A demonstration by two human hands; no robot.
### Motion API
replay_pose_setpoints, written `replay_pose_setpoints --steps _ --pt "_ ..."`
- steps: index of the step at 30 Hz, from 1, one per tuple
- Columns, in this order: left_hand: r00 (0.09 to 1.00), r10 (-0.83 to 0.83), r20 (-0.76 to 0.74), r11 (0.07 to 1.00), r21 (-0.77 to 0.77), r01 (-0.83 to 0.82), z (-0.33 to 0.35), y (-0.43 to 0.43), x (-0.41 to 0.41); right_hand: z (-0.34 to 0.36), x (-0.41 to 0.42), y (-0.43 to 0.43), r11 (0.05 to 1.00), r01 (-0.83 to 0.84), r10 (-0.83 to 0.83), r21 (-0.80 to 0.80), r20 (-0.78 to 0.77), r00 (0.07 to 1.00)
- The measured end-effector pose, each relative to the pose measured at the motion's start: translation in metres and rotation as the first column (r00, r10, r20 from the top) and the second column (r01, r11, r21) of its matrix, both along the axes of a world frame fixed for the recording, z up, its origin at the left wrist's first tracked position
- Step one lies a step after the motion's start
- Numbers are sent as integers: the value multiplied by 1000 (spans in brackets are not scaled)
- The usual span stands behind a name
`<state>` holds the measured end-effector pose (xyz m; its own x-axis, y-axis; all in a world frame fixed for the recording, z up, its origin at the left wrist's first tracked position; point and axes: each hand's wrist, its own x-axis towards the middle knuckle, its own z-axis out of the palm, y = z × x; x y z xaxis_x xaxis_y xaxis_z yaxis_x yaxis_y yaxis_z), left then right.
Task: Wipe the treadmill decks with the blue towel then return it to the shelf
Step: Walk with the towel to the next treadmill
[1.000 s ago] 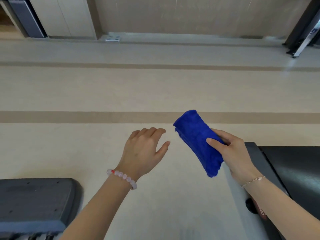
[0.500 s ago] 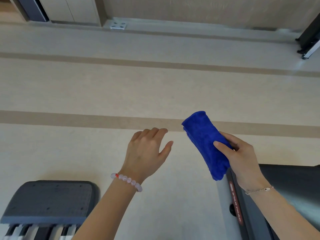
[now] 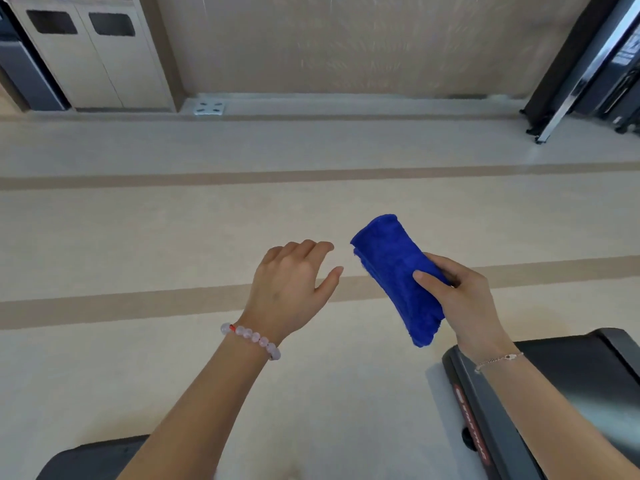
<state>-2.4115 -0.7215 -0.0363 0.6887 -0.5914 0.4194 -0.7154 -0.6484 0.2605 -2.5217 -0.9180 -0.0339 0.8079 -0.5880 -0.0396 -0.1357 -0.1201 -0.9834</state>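
Blue towel [image 3: 398,278] folded into a thick pad, held in the air just beyond the end of the treadmill deck [image 3: 571,375], not touching it. Right hand [image 3: 460,299] grips it midway, fingers [image 3: 440,260] curled round, thumb on top. Left hand [image 3: 291,289] empty, fingers loosely spread, further left of the deck. Whether the deck is already wiped is unclear. If not: lower the pad flat onto the belt, press evenly, and wipe in long overlapping strokes.
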Motion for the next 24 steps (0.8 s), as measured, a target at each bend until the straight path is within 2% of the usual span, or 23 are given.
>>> replay_pose_setpoints --steps 14,24 --pt "969 -233 79 972 35 231 60 -4 56 53 14 24 975 221 -218 -38 71 973" --pt "935 -355 16 933 71 353 61 -43 77 58 10 -3 924 381 -376 -44 91 922"
